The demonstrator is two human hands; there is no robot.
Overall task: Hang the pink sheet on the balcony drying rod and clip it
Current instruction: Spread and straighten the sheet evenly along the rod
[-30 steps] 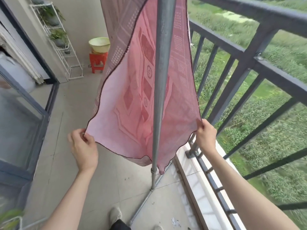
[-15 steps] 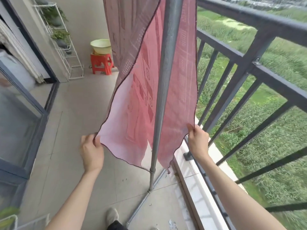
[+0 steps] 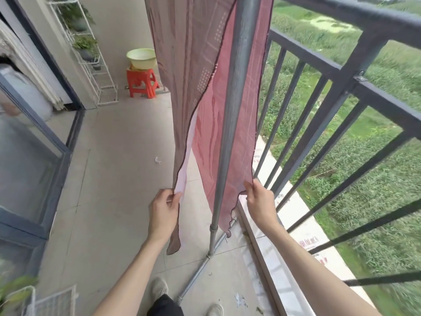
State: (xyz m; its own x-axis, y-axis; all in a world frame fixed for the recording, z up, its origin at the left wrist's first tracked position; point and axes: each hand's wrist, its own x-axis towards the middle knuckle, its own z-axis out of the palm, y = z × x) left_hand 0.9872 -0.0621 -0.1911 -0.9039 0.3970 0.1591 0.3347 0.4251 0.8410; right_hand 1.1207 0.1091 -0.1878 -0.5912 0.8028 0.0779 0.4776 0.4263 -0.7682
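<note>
The left hand (image 3: pixel 164 208) pinches the pink sheet (image 3: pixel 205 110)'s near edge and the right hand (image 3: pixel 259 199) pinches its three-o'clock corner, likely to pull both hanging halves even. The sheet drapes either side of the grey pole (image 3: pixel 232 110) rising toward twelve o'clock; no clip is visible.

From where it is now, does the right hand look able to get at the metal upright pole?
Probably yes: the right hand pinches the pink sheet right beside the pole, nothing between them, but it must let go first.
</note>
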